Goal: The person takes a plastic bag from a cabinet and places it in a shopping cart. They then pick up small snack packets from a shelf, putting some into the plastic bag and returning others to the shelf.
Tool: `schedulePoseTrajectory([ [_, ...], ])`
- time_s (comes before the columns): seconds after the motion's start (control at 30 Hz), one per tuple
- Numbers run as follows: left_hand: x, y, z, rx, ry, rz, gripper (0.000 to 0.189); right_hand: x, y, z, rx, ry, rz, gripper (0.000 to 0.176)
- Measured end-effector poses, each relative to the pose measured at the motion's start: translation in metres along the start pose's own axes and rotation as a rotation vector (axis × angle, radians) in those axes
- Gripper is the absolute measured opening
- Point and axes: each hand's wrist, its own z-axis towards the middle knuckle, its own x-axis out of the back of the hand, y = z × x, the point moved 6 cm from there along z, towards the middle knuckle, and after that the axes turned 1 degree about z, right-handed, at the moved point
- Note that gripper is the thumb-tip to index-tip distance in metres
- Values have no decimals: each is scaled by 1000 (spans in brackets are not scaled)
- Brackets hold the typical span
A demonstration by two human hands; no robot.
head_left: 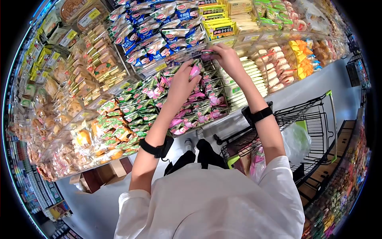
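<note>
My left hand (184,81) is closed around a small pink and green snack packet (195,71) above the display bin. Further up and to the right, my right hand (228,59) pinches a pink and dark snack packet (206,55) by its end, near the bin's back edge. Below both hands lie rows of similar pink and green packets (194,96), several layers deep. White and green long packets (246,85) are stacked just right of them. Both wrists wear black straps.
Blue snack bags (171,34) fill the shelf behind. Green and orange packets (115,123) lie to the left. A black wire shopping cart (314,115) with plastic bags stands at my right. An open cardboard box (107,175) sits on the floor, lower left.
</note>
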Motion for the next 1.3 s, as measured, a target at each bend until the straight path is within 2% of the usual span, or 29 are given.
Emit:
schedulePoseTrajectory([
  [0.17,0,4,15,-8,8,131,34,-11,8,-3,41,61,70,28],
  [0.2,0,4,13,90,-15,145,25,-12,8,-5,51,32,58,31],
  [0.3,6,3,14,132,-29,134,22,-15,6,-11,74,56,1,29],
  [0.4,13,4,11,62,58,157,21,-16,1,-12,76,101,33,27],
  [0.6,25,3,5,128,58,182,20,-23,3,-17,108,210,109,26],
  [0.7,25,-3,3,171,47,191,25,-35,3,-16,126,135,106,25],
  [0.8,24,-8,3,148,58,184,25,-31,-2,-14,95,142,62,20],
  [0.9,26,-4,2,140,48,152,25,-39,12,-18,-129,265,226,18],
  [1.0,26,4,0,175,9,91,27,-29,11,-18,-241,290,255,20],
  [1.13,-2,2,0,78,-146,-92,37,-35,27,-20,-401,118,206,27],
  [1.23,-11,-10,9,77,-149,28,38,-40,33,-18,-442,-21,272,31],
  [1.3,-8,-7,12,92,-181,-14,39,-38,32,-18,-357,-14,220,30],
])
